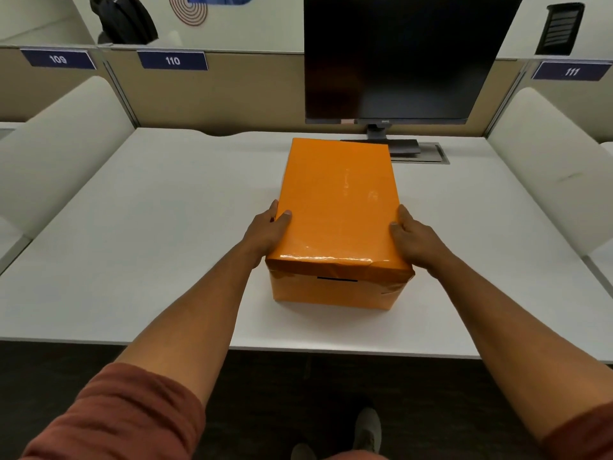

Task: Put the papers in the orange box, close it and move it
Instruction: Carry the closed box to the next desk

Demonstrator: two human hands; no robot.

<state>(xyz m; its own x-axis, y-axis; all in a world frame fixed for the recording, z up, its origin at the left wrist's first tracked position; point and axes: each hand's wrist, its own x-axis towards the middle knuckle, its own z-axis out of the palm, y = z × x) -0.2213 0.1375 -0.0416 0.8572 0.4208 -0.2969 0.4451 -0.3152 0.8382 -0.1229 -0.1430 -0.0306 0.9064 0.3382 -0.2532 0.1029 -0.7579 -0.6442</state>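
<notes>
The orange box [336,207] stands on the white desk [159,234] in the middle, with its glossy lid on and shut. A narrow dark slot shows on its near face. My left hand [267,235] grips the lid's left edge, thumb on top and fingers down the side. My right hand [413,239] grips the right edge in the same way. No papers are in sight.
A dark monitor [398,58] on a stand rises just behind the box, beside a grey cable hatch [428,154]. White partitions [66,144] flank the desk left and right. Signs 109, 110 and 111 hang on the back divider. A black backpack [127,19] sits beyond it.
</notes>
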